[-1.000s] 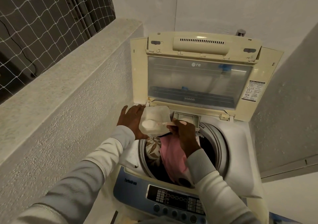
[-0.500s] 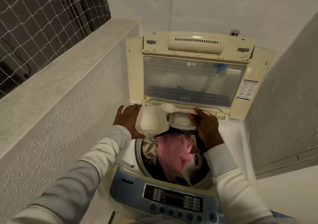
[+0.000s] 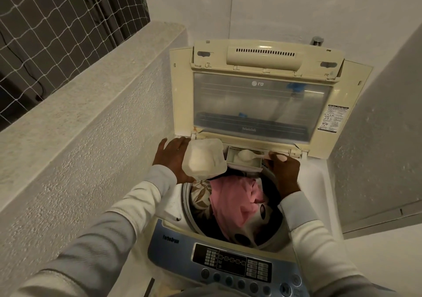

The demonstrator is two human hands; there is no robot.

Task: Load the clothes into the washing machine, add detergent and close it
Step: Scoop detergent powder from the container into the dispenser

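The top-loading washing machine point(image 3: 315, 182) stands with its lid point(image 3: 260, 104) raised upright. Pink and patterned clothes point(image 3: 233, 200) fill the drum. My left hand point(image 3: 171, 159) grips a translucent tub of white detergent powder point(image 3: 204, 158) at the drum's back left rim. My right hand point(image 3: 284, 171) pinches a white spoon point(image 3: 247, 155) heaped with powder. The spoon's bowl is over the open detergent drawer point(image 3: 244, 162) at the back of the opening.
A rough low wall point(image 3: 91, 118) runs close along the machine's left side, with netting point(image 3: 57, 22) above it. A grey panel point(image 3: 383, 136) stands on the right. The blue control panel point(image 3: 228, 264) is at the front edge.
My right hand lifted the spoon of powder out of the tub and carried it right to the detergent drawer. The tub in my left hand stayed near the drum's back left.
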